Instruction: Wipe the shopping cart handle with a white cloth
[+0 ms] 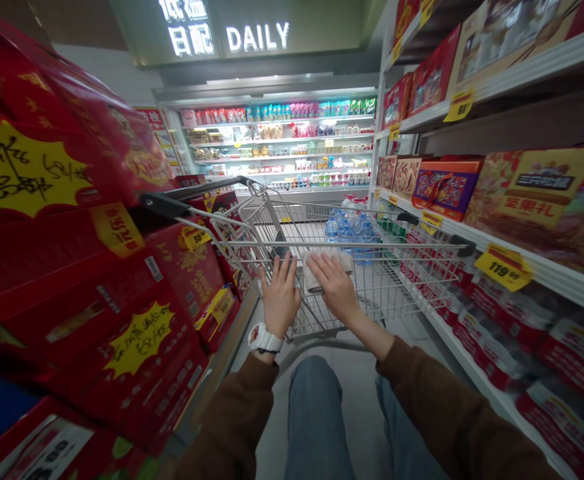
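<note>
A metal shopping cart (382,293) stands sideways just in front of my knees. My right hand (336,285) holds a folded light-grey cloth (315,280) against the wire side of the cart, its fingers lying over the cloth. Close by on the left is my left hand (281,297), fingers spread and nothing in them, at the cart's wires; whether it touches them I cannot tell. A white watch (266,339) is on my left wrist.
Red gift boxes (122,340) are stacked at the left. Along the right runs a shelf (537,233) with boxed goods and packed bottles (492,347). Beyond the cart are blue water bottles (349,227) on the floor and a lit chiller (282,143).
</note>
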Motion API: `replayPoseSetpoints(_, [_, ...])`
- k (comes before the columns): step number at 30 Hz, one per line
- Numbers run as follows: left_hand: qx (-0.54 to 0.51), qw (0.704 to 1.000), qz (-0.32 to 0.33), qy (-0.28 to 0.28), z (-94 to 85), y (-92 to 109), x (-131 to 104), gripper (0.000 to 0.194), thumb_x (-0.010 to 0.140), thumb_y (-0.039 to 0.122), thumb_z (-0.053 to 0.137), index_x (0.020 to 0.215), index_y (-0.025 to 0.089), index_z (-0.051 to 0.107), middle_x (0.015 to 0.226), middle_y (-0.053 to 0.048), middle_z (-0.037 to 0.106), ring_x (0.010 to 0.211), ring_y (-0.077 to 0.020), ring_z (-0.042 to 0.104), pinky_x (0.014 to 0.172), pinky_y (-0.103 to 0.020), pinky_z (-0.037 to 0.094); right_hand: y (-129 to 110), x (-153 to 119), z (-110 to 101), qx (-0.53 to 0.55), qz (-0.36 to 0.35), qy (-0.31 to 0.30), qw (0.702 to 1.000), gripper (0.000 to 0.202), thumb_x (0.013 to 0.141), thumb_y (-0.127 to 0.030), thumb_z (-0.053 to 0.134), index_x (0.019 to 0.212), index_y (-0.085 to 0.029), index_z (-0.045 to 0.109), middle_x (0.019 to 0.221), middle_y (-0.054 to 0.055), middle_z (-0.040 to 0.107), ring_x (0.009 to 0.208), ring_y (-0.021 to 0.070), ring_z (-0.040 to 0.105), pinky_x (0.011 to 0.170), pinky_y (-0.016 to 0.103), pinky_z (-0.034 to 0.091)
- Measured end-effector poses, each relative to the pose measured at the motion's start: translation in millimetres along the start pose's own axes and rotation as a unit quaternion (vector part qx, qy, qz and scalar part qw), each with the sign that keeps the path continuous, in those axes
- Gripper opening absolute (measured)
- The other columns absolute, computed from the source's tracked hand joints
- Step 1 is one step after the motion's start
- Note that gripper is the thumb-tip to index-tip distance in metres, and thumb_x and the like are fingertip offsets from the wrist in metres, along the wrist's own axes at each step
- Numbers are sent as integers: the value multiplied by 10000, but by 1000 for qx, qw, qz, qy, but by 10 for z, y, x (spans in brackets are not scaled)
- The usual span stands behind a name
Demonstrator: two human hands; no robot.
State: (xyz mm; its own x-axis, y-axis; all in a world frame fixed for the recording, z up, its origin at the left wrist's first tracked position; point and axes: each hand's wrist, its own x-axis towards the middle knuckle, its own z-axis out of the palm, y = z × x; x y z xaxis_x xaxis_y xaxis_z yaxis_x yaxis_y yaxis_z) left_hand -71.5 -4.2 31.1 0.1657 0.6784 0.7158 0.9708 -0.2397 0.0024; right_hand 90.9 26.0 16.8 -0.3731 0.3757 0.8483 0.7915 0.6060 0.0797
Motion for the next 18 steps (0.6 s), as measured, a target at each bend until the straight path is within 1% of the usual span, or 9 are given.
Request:
replayPoseSetpoints(3, [-12, 1000, -6, -12, 46, 59, 66, 707, 829, 145, 446, 1526, 181, 336, 1604, -68, 324, 1516, -262, 218, 1242, -578, 24, 85, 28, 17, -8, -3, 4, 1000, 646, 869, 37, 346, 1464, -178, 473, 1530, 70, 455, 1472, 214, 323, 1198, 460, 329])
replayPoseSetpoints(6, [-15, 1000, -15, -13, 115, 109, 98, 725, 830, 144, 444, 1539, 169, 300, 1581, -83, 375, 1508, -253, 245, 1243, -576, 49, 139, -16, 68, -12, -2, -5, 1000, 641, 868, 44, 351, 1455, -176, 485, 1516, 74, 474, 1461, 213, 347, 1185, 454, 353])
replayPoseSetpoints(8, [-14, 1000, -17, -8, 153, 129, 105, 731, 829, 136, 440, 1543, 176, 290, 1576, -84, 386, 1506, -248, 250, 1242, -576, 66, 162, -61, 60, -15, 7, -8, 1000, 647, 857, 53, 347, 1449, -164, 491, 1509, 75, 485, 1449, 213, 371, 1179, 443, 363])
replayPoseSetpoints(10, [-13, 1000, -16, -5, 180, 146, 110, 718, 832, 127, 436, 1536, 205, 316, 1572, -77, 395, 1506, -248, 252, 1239, -582, 82, 199, -84, 20, -19, 15, -7, 1000, 657, 848, 58, 346, 1453, -157, 485, 1508, 70, 488, 1444, 215, 378, 1184, 439, 357])
replayPoseSetpoints(13, [-12, 1000, -16, 1, 203, 177, 118, 699, 829, 114, 443, 1511, 249, 373, 1566, -73, 409, 1508, -259, 245, 1230, -598, 104, 292, -80, -22, -25, 25, -4, 999, 672, 844, 52, 354, 1469, -169, 465, 1521, 64, 472, 1462, 216, 345, 1199, 450, 329])
replayPoseSetpoints(18, [-19, 1000, -19, 9, 226, 234, 130, 695, 831, 120, 453, 1509, 252, 378, 1564, -81, 410, 1500, -271, 263, 1226, -612, 98, 417, -150, 21, -22, 29, -17, 999, 694, 818, 59, 358, 1461, -175, 476, 1522, 68, 469, 1476, 209, 314, 1192, 463, 336])
